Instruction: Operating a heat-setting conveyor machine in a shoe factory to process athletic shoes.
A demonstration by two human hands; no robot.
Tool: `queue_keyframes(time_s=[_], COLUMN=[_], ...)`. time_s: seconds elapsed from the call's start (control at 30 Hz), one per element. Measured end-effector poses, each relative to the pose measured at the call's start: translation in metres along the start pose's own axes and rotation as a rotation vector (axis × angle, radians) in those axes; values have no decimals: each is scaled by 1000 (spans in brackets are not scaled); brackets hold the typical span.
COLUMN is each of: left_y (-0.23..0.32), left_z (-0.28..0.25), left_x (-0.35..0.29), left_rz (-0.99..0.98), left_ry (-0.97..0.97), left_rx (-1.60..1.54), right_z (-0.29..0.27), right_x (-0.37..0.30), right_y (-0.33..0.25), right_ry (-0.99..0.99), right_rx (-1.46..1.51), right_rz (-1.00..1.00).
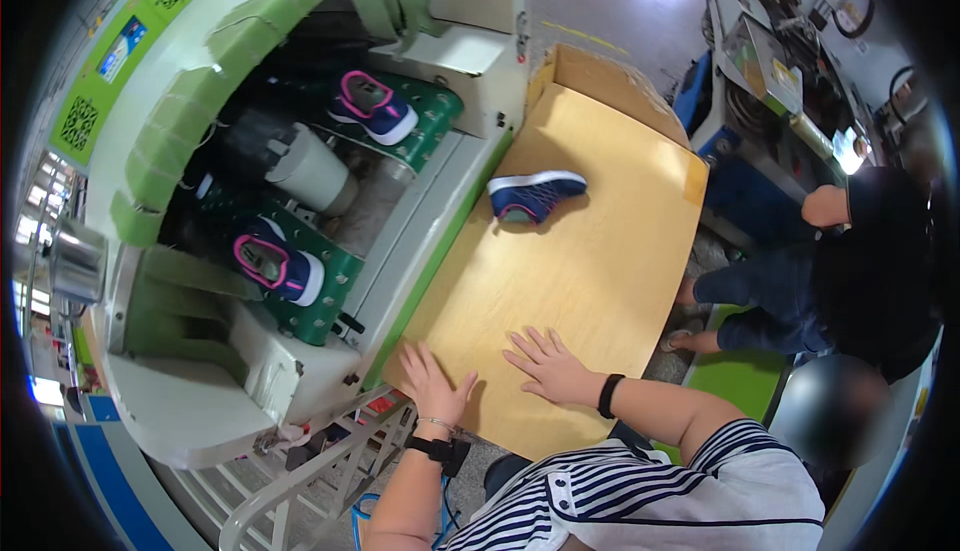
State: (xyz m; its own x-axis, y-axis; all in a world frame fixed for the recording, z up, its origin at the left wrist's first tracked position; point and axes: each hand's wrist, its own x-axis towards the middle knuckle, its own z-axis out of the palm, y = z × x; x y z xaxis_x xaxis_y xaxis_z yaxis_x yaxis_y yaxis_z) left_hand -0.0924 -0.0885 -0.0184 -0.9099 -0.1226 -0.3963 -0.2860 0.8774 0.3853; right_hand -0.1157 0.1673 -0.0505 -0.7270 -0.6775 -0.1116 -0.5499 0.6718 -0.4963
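Observation:
My left hand point(433, 388) rests near the close left edge of a light wooden table point(600, 251), fingers spread and holding nothing. To its right, my right hand point(555, 368) lies on the same tabletop with fingers stretched out, also without anything in it. Farther up the table a navy sneaker point(538, 197) with a white sole and pink trim lies on its side. Inside the white machine point(160, 191) on the left, one matching sneaker point(277, 262) sits on a near green belt, and another sneaker point(372, 108) sits on a far green belt.
A grey-white cylinder point(312, 171) stands between the two green belts point(330, 296). Cardboard point(615, 86) edges the table's far end. At right, another person point(860, 271) is beside a cluttered workbench point(745, 141). White metal racking point(290, 491) stands below the machine.

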Motion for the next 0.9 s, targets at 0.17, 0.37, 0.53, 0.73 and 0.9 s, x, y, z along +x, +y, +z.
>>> queue_keyframes(time_s=[0.17,0.37,0.53,0.73,0.9], left_y=[-27,-28,-28,-31,-24], left_z=[50,57,51,53,48], left_x=[11,18,15,14,8], left_rz=[-66,-109,-129,-71,-64], left_ry=[-153,-237,-228,-175,-190], left_rx=[146,195,169,203,234], right_z=[-29,-140,-115,-129,-128], right_x=[32,117,95,28,8], right_y=[49,151,152,40,4], right_ry=[172,820,502,608,297], right_rx=[142,51,281,337,573], right_rz=[201,671,540,381,294])
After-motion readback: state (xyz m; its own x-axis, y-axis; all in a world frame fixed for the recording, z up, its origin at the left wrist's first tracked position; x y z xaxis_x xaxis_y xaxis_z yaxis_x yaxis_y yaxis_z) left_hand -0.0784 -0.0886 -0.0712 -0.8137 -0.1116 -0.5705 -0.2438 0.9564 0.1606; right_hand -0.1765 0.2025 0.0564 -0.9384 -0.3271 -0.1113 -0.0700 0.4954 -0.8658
